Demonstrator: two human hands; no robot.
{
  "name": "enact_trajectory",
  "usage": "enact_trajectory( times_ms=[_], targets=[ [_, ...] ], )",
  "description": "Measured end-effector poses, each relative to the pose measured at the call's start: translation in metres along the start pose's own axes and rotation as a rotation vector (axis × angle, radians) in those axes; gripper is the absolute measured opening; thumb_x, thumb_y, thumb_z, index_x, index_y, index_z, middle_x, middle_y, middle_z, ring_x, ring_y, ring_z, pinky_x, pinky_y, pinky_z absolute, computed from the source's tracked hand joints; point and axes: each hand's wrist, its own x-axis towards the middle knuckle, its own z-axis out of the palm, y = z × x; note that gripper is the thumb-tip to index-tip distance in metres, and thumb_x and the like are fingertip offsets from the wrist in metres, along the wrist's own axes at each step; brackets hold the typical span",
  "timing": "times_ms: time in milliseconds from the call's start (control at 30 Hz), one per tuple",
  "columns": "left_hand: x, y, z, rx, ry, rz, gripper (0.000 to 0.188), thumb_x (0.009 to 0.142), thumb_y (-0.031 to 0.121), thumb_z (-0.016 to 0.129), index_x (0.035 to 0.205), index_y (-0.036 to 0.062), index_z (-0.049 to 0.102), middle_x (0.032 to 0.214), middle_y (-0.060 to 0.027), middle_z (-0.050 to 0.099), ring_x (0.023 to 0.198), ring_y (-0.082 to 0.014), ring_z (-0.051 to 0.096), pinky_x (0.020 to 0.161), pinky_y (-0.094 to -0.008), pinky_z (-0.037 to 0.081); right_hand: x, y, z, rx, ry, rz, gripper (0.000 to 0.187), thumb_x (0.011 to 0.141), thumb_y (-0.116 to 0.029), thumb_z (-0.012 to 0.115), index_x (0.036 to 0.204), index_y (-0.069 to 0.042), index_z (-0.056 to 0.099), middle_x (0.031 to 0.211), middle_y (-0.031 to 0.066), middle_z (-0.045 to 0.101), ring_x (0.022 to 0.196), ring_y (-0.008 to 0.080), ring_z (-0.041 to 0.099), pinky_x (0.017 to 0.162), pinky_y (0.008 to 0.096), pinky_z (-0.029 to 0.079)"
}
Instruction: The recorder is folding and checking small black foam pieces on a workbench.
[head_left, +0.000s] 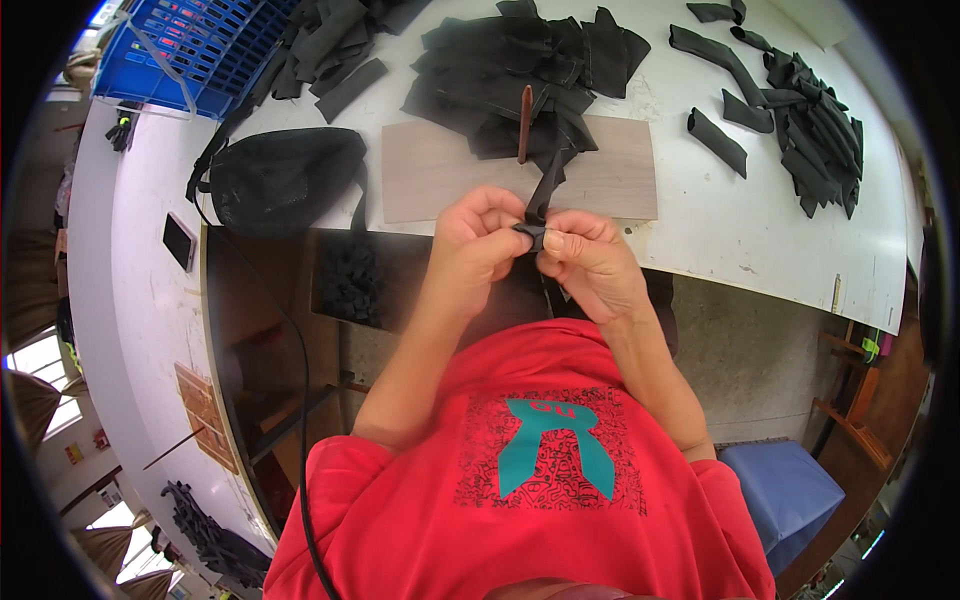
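Red shirt sits nearest the camera; just past it, left hand and right hand both pinch a black strip at the near edge of the surface, its near end folded between them. Fold could slip or twist if either pinch loosens, or the far end snag on the fabric pile (dark on dark, contact unclear). Long axis runs near to far, far end leaning slightly right.
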Motion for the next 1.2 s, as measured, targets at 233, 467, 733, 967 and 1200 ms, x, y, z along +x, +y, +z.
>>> enact_trajectory(
  times_ms=[233, 467, 733, 967, 1200],
  targets=[
    [-0.007, -0.009, 0.023, 0.509, 0.39, 0.372, 0.024, 0.071, -0.01, 0.05, 0.094, -0.0028, 0.05, 0.073, -0.0049, 0.056, 0.05, -0.0037, 0.047, 0.038, -0.0154, 0.033, -0.001, -0.002, 0.008, 0.046, -0.04, 0.11, 0.012, 0.081, -0.016, 0.057, 0.078, -0.005, 0.055, 0.066, -0.0016, 0.05, 0.059, 0.0077, 0.044, 0.055, 0.0196, 0.038],
    [-0.012, 0.015, 0.004, -0.016, -0.305, 0.023, 0.045, 0.067, -0.006, 0.063, 0.107, -0.0024, 0.042, 0.076, -0.0074, 0.058, 0.053, -0.0022, 0.047, 0.04, -0.0122, 0.029, -0.01, -0.004, 0.014, -0.049, 0.007, 0.018, 0.015, 0.082, -0.017, 0.056, 0.077, -0.004, 0.055, 0.069, -0.0013, 0.05, 0.064, 0.0066, 0.045, 0.061, 0.0191, 0.038],
    [-0.036, 0.011, -0.003, -0.229, -0.406, -0.166, 0.05, 0.068, -0.005, 0.056, 0.114, -0.0017, 0.037, 0.075, -0.0024, 0.052, 0.059, -0.0042, 0.047, 0.05, -0.015, 0.035, -0.015, -0.006, 0.024, -0.107, -0.015, -0.001, 0.017, 0.081, -0.014, 0.055, 0.07, -0.002, 0.051, 0.071, -0.0019, 0.045, 0.066, 0.0068, 0.043, 0.063, 0.0203, 0.035],
    [-0.033, 0.007, 0.03, 0.133, 0.048, 0.261, 0.038, 0.076, -0.004, 0.055, 0.112, -0.0049, 0.042, 0.077, -0.0068, 0.057, 0.046, -0.0033, 0.042, 0.043, -0.0146, 0.034, 0.004, -0.017, 0.019, -0.222, -0.147, -0.369, 0.009, 0.081, -0.007, 0.053, 0.075, -0.001, 0.05, 0.085, 0.0042, 0.05, 0.07, 0.0072, 0.044, 0.065, 0.0192, 0.037],
    [-0.014, 0.012, 0.036, 0.487, 0.213, 0.751, 0.013, 0.081, -0.001, 0.051, 0.093, -0.0012, 0.055, 0.081, -0.0032, 0.055, 0.061, -0.0046, 0.047, 0.056, -0.0158, 0.04, 0.003, -0.041, 0.046, -0.852, 0.009, -0.675, 0.006, 0.077, -0.001, 0.055, 0.076, 0.0, 0.049, 0.076, 0.0076, 0.054, 0.063, 0.0119, 0.049, 0.057, 0.0216, 0.041]
  ],
)
